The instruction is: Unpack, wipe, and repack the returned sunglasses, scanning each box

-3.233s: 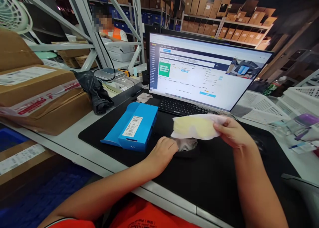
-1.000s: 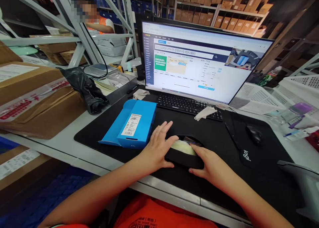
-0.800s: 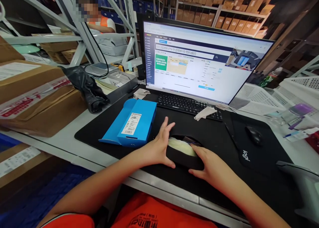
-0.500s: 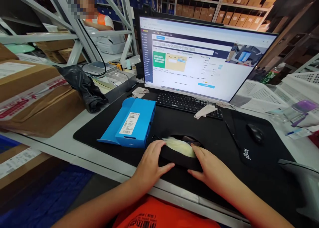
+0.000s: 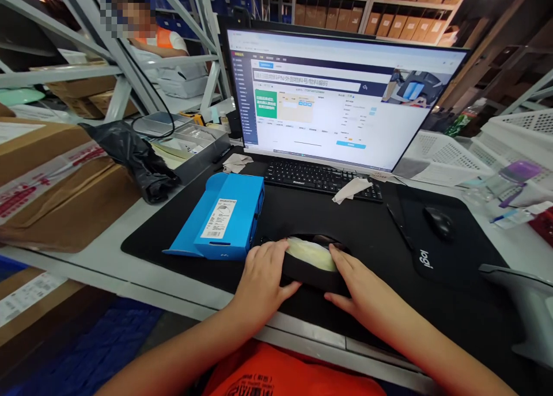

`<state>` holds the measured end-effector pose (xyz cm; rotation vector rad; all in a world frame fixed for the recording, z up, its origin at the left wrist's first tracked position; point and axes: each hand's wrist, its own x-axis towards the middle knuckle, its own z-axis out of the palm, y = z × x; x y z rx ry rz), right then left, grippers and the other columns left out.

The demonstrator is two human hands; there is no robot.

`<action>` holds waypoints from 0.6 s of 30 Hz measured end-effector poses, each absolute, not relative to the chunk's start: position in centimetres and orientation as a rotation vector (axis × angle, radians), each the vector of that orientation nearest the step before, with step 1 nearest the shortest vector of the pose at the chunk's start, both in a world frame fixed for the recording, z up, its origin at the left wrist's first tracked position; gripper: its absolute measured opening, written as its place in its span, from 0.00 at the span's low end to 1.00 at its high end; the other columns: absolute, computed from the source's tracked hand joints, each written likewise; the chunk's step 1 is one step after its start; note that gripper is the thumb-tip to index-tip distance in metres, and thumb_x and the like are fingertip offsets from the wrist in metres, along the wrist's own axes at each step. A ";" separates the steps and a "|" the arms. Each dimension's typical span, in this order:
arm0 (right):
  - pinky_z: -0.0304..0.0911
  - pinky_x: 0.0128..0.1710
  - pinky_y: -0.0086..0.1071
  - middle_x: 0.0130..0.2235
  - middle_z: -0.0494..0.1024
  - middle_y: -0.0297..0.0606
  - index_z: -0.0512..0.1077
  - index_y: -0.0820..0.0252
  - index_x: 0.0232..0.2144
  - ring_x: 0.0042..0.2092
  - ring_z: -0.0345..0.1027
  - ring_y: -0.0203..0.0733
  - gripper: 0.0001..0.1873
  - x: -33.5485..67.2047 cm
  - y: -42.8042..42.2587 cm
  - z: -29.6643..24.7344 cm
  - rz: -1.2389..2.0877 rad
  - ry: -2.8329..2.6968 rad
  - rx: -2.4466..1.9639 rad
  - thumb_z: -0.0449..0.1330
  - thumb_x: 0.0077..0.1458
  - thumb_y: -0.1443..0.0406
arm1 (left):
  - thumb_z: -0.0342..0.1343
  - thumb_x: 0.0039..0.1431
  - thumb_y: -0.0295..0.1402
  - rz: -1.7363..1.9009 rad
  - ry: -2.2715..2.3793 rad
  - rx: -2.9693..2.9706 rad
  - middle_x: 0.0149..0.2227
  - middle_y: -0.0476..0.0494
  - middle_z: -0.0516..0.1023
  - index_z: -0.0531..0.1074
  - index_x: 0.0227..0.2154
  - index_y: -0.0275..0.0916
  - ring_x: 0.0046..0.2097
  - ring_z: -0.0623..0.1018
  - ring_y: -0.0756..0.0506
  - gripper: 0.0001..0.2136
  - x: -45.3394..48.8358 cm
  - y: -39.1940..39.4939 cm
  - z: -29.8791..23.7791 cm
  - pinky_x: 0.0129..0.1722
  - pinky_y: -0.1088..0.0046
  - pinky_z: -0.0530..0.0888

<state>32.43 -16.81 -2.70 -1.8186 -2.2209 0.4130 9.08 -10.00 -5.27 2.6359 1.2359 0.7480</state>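
Observation:
A black rounded case (image 5: 311, 278) stands open on the mat, with a pale yellowish, filmy bundle (image 5: 310, 254) showing in its opening. My left hand (image 5: 268, 272) grips the case's left side, thumb low at its near face. From the right, my right hand (image 5: 355, 278) holds the other side in the same way, fingertips at the rim beside the bundle. What the bundle is I cannot make out. Left of my hands lies a blue cardboard box (image 5: 235, 203) with a white label and an opened flap; it is apart from the case.
Behind the mat (image 5: 190, 240) stand a monitor (image 5: 328, 113) and a keyboard (image 5: 298, 174) with paper scraps. A mouse (image 5: 438, 223) and a grey scanner-like device (image 5: 522, 304) are at right. A large brown parcel (image 5: 64, 206) and black plastic bag (image 5: 133, 159) lie left. Another person (image 5: 159, 41) is beyond.
The camera view has shifted slightly. The pale bundle sits lower and flatter in the case's opening, with both hands still gripping the case.

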 end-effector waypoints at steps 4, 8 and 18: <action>0.66 0.63 0.49 0.68 0.63 0.52 0.56 0.61 0.69 0.65 0.64 0.55 0.42 34.2 -18.9 -2.1 0.291 -2.186 -1.779 0.66 0.55 0.68 | 0.69 0.50 0.29 0.754 1.205 2.885 0.61 0.26 0.71 0.63 0.59 0.37 0.59 0.72 0.27 0.33 9.6 -9.8 -3.8 0.57 0.46 0.71; 0.69 0.60 0.48 0.63 0.72 0.44 0.66 0.52 0.63 0.61 0.70 0.52 0.30 36.2 -21.6 -1.1 0.248 -2.081 -1.782 0.62 0.60 0.65 | 0.74 0.44 0.36 0.631 0.893 3.001 0.72 0.20 0.48 0.54 0.67 0.38 0.70 0.56 0.23 0.49 10.4 -8.4 -2.2 0.65 0.44 0.63; 0.56 0.69 0.49 0.73 0.51 0.52 0.42 0.61 0.73 0.73 0.47 0.52 0.50 32.9 -21.3 -4.3 0.656 -1.917 -1.783 0.64 0.57 0.66 | 0.73 0.40 0.45 0.288 0.724 2.825 0.69 0.23 0.58 0.43 0.71 0.36 0.70 0.59 0.27 0.60 13.4 -5.3 -1.1 0.69 0.39 0.52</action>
